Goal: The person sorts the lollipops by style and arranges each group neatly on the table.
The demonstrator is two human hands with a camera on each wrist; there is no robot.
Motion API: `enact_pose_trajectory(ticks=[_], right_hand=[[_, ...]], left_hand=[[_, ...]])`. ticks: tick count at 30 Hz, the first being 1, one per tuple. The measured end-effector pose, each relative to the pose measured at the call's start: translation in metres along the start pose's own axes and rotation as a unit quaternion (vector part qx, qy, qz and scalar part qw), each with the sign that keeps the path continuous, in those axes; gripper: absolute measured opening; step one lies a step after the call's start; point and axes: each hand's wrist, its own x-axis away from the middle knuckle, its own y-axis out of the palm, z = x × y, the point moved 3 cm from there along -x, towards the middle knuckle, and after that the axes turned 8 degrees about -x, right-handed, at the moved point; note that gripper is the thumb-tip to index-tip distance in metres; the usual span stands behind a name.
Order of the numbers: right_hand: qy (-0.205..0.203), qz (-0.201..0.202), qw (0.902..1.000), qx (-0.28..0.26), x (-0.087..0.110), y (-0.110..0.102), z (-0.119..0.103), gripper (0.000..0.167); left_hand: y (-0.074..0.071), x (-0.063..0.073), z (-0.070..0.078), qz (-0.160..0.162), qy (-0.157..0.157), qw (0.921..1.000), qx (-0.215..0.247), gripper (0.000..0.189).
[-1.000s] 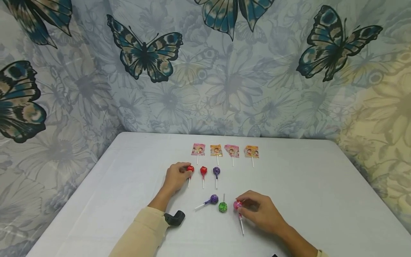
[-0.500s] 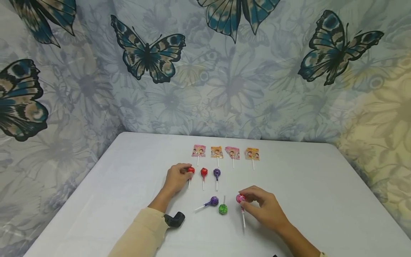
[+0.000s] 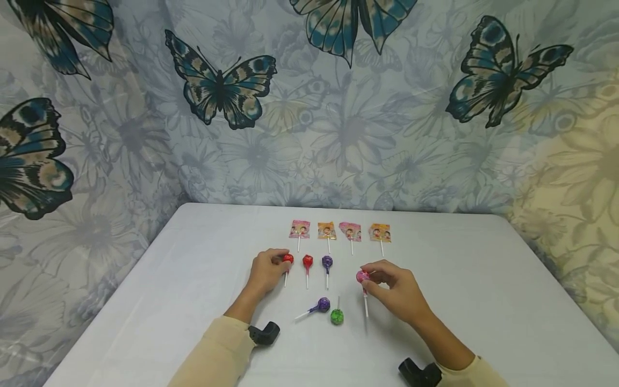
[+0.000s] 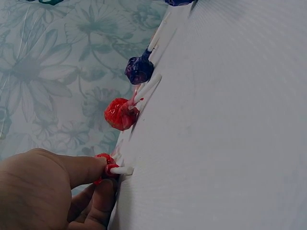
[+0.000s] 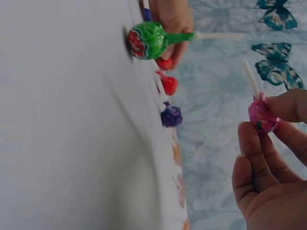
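My left hand (image 3: 266,271) pinches a red lollipop (image 3: 288,258) at the left end of the middle row, its white stick pointing toward me. Beside it lie another red lollipop (image 3: 307,261) and a purple lollipop (image 3: 327,262). My right hand (image 3: 396,287) holds a pink lollipop (image 3: 362,276) by its wrapped ball between thumb and fingers, stick hanging down. In the right wrist view this pink lollipop (image 5: 263,116) is raised off the table. Nearer me lie a second purple lollipop (image 3: 323,305), tilted, and a green lollipop (image 3: 337,316) with its stick pointing away.
Along the back of the white table (image 3: 217,231) runs a row of flat-wrapped lollipops, a pink one (image 3: 300,229) at its left end and an orange one (image 3: 380,233) at its right. A butterfly-patterned cloth (image 3: 348,129) hangs behind. Black wrist devices (image 3: 264,334) sit at both wrists.
My right hand has lifted the pink lollipop and carried it away from me, toward the middle row. The left hand stays on its red lollipop.
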Motion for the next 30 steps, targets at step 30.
enact_pose_trajectory(ticks=[30], right_hand=[[0.171,-0.007,0.9846,0.037,-0.052,0.015,0.047,0.022]], left_hand=[[0.000,0.001,0.002,0.003,0.008,1.0000,-0.003,0.029]])
